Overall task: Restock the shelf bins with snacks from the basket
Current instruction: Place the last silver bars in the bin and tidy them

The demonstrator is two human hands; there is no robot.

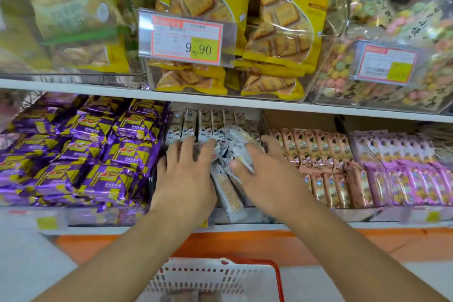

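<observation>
While both hands work in the middle bin: head view, only one on offer.
Left hand (186,174): laid flat on the loose white snack bars (228,154), fingers (187,148) spread wide and straight, pressing rather than gripping.
Right hand (264,174): curled round a bunch of the same white bars, thumb across the near ends; fingers closed on the packets.
Middle bin (215,216): on the lower shelf, upright white bars standing in a row at the back, a jumbled heap in front, one bar poking out over the front lip.
Neighbours: purple packets (81,154) in the bin to the left, pink bars (326,167) to the right, yellow cracker bags (277,32) above behind a price tag (186,40).
Basket (220,279): white with a red rim, below the shelf near the bottom edge; contents too blurred to tell.
Step, judged: settling a handful into the bin.
Risk: overhanging bar likely to tip off the lip if the heap gets pushed forward.
Risk: bars slipping from the loose bunch on release, or spilling sideways among the pink bars.
Risk: hard pressing crushing the fragile contents.
</observation>
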